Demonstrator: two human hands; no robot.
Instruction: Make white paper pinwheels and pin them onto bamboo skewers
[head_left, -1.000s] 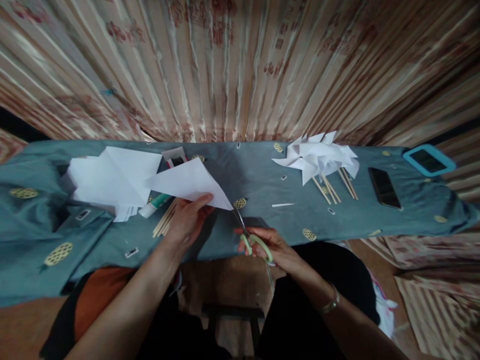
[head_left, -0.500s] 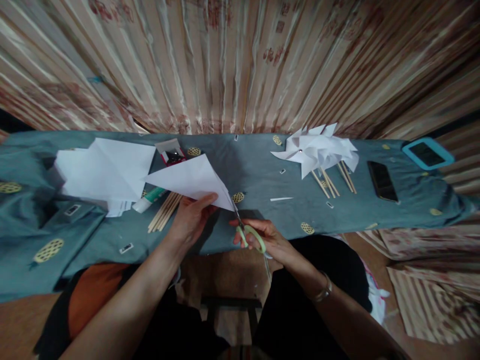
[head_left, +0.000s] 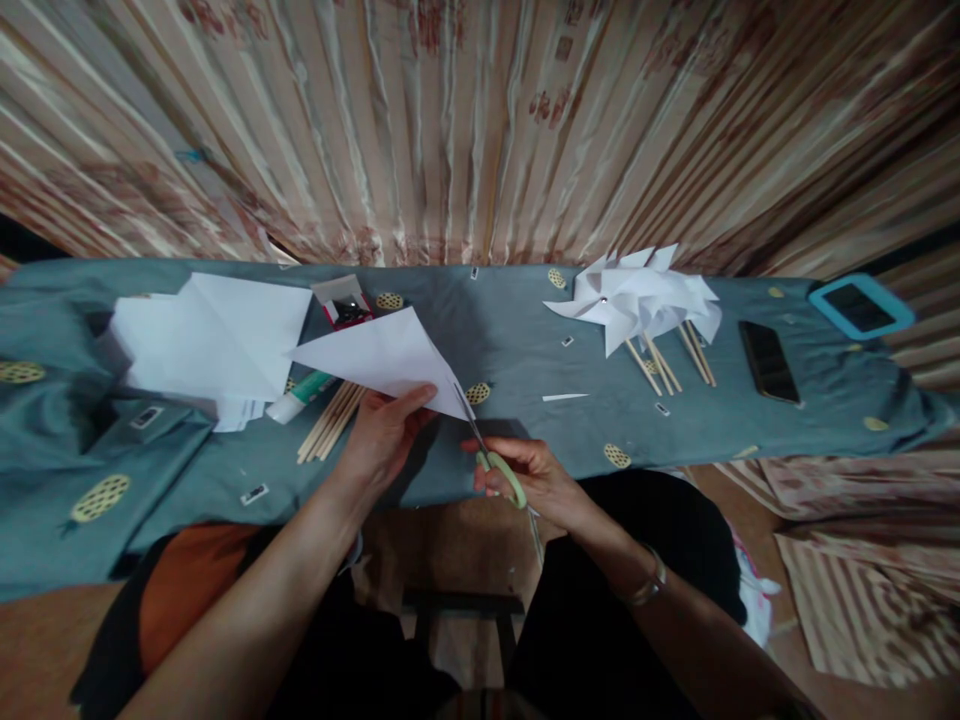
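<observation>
A white sheet of paper folded into a triangle [head_left: 382, 352] is pinched at its lower edge by my left hand [head_left: 386, 435], thumb on top. My right hand [head_left: 532, 475] grips a pair of scissors with light green handles [head_left: 504, 478], their blades at the right edge of the folded paper. Below my left hand lie several thin wooden sticks [head_left: 330, 422], partly hidden by it. A green and white glue tube [head_left: 300, 396] rests beside them. Behind the paper stands a small open red and white box [head_left: 345, 303] with dark pieces inside.
A stack of white paper [head_left: 217, 340] lies at the left. Several paper pinwheels [head_left: 645, 295] on wooden sticks lie to the right. Farther right are a dark phone [head_left: 769, 360] and a blue-framed device [head_left: 861, 305]. A thin paper strip [head_left: 565, 397] lies on the green cloth [head_left: 510, 320].
The scissors' handles have come closer together, and the blades have closed along the paper's right edge. My left hand and the paper stay nearly in place.
</observation>
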